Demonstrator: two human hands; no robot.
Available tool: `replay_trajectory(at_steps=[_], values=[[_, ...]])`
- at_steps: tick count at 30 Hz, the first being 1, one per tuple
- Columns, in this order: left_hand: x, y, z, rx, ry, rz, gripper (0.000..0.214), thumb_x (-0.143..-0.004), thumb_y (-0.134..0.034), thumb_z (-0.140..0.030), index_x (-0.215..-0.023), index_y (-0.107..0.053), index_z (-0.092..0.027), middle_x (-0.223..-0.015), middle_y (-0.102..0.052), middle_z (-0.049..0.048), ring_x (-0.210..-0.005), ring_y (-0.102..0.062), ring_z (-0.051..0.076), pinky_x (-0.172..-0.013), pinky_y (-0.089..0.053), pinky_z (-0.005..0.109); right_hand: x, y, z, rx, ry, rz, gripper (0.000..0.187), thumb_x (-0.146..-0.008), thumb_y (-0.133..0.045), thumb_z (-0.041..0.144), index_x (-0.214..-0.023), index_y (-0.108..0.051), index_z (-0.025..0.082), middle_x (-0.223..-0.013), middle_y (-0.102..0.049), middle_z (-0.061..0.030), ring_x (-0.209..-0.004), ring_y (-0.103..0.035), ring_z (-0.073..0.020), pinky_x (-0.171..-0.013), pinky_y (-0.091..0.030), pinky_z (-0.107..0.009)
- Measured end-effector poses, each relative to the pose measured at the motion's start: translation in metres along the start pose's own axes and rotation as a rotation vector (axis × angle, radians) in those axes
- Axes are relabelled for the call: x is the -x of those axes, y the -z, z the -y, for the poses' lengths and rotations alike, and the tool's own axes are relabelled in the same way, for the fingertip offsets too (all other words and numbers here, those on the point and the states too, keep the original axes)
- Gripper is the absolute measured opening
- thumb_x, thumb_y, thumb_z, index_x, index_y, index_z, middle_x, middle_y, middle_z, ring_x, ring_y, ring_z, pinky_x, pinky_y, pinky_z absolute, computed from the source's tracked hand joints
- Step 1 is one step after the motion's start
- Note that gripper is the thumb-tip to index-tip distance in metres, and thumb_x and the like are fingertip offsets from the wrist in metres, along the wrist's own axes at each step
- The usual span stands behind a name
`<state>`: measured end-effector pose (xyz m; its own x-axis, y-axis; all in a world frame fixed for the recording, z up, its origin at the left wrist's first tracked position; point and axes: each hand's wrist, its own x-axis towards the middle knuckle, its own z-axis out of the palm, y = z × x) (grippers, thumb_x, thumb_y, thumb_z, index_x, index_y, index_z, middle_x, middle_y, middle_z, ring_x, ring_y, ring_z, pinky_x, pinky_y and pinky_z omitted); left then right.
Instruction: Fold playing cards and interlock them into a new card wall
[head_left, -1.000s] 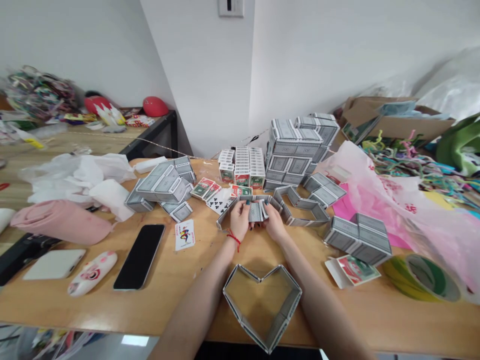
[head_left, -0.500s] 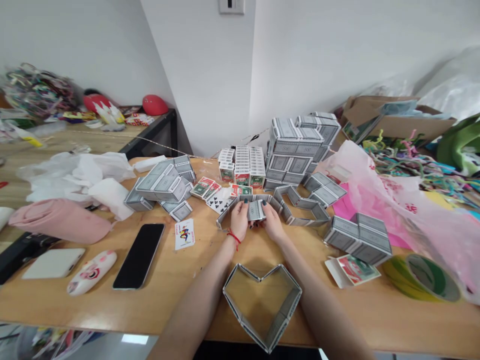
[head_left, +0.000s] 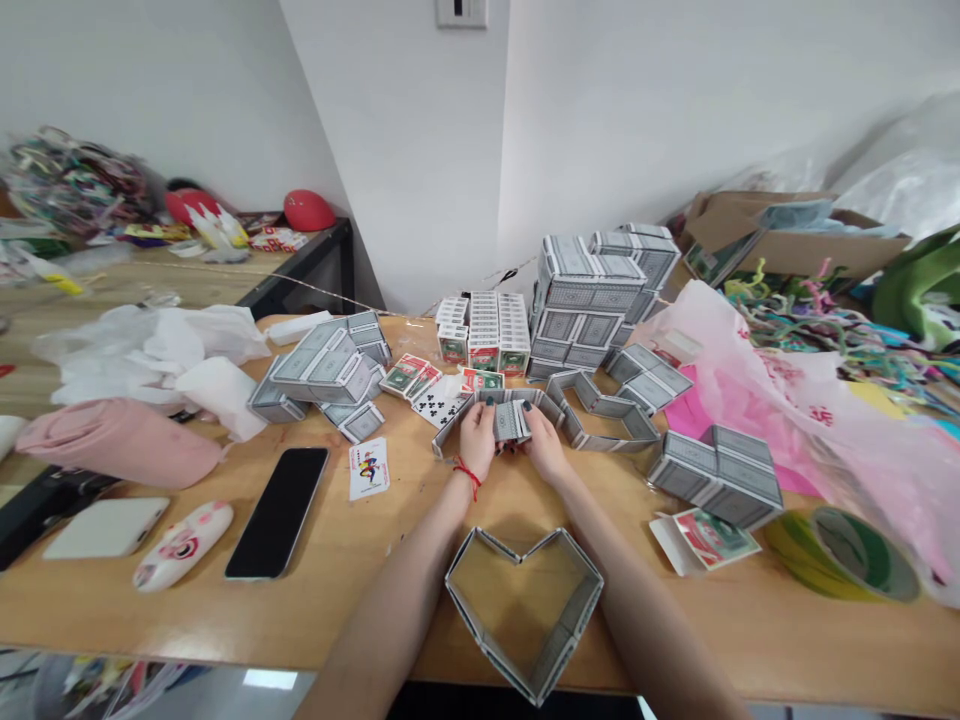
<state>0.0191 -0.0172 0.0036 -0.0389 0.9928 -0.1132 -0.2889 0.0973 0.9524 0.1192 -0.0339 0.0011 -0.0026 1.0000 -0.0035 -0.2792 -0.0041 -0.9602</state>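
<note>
Both of my hands hold one small stack of grey-backed playing cards over the middle of the wooden table. My left hand, with a red string at the wrist, grips the stack's left side. My right hand grips its right side. Just behind the stack lies a partly built strip of folded cards. A finished heart-shaped frame of folded cards sits between my forearms at the near edge. A second heart frame lies right of my hands.
Tall piles of card decks and boxed packs stand behind. More decks lie left, others right. A black phone, a joker card, white device, pink cloth, tape roll and pink bag lie around.
My hands have squared the card stack and shifted it very slightly; nothing else on the table has moved.
</note>
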Motion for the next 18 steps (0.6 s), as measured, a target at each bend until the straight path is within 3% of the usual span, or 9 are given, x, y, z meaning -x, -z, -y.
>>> replay_trajectory(at_steps=[12, 18], values=[[-0.0025, 0.0031, 0.0045, -0.243, -0.097, -0.06, 0.025, -0.079, -0.044, -0.041, -0.073, -0.047, -0.017, -0.053, -0.045, -0.004, -0.036, -0.04, 0.007, -0.032, -0.031, 0.018, 0.0006, -0.0006, 0.0018, 0.078, 0.009, -0.016, 0.033, -0.078, -0.044, 0.054, -0.075, -0.047, 0.021, -0.056, -0.046, 0.003, -0.043, -0.042, -0.0104, -0.039, -0.035, -0.023], [-0.0044, 0.0052, 0.0059, -0.232, -0.126, -0.06, 0.031, -0.079, -0.044, -0.045, -0.069, -0.048, -0.016, -0.053, -0.046, -0.0028, -0.041, -0.041, 0.007, -0.037, -0.032, 0.018, 0.0023, -0.0026, 0.0065, 0.074, 0.016, -0.007, 0.032, -0.078, -0.045, 0.053, -0.071, -0.047, 0.021, -0.052, -0.044, 0.0038, -0.042, -0.04, -0.01, -0.038, -0.034, -0.023]])
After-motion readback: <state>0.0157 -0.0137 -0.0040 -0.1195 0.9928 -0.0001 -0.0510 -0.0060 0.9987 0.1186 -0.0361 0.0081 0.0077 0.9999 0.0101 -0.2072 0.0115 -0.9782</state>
